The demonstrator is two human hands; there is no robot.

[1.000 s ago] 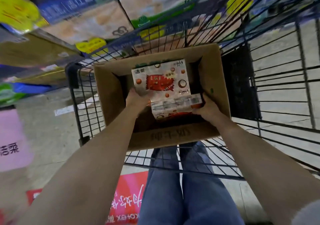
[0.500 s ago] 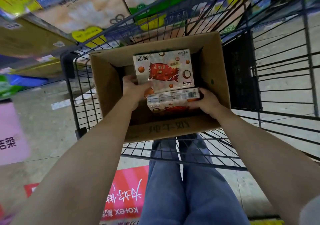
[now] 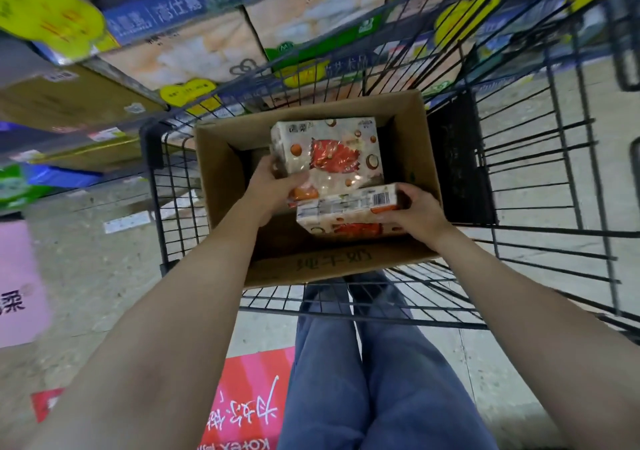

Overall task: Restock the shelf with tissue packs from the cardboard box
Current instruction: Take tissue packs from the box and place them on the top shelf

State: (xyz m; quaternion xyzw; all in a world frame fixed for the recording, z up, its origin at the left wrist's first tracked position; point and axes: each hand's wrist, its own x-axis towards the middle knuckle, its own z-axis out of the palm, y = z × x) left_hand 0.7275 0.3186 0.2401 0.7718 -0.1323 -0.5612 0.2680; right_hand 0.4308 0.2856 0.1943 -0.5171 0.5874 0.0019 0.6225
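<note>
An open cardboard box [image 3: 221, 172] sits in a black wire shopping cart [image 3: 540, 186]. Inside it I hold a white tissue pack [image 3: 329, 153] with red and orange print between both hands. My left hand [image 3: 273, 186] grips its left side, thumb on top. My right hand [image 3: 415, 212] clasps its near right corner beside the barcode. The pack sits raised within the box, tilted toward me. Whether other packs lie under it is hidden.
Shelves [image 3: 114, 134] packed with tissue cartons and yellow price tags [image 3: 187, 91] run along the top and left. My legs in blue jeans [image 3: 374, 373] stand behind the cart. A red Kotex sign [image 3: 249, 401] and a pink pack [image 3: 19, 283] lie on the concrete floor.
Both hands have lifted the pack slightly and tilted it toward me. My left thumb has moved onto its top face, and the view has dipped toward the box.
</note>
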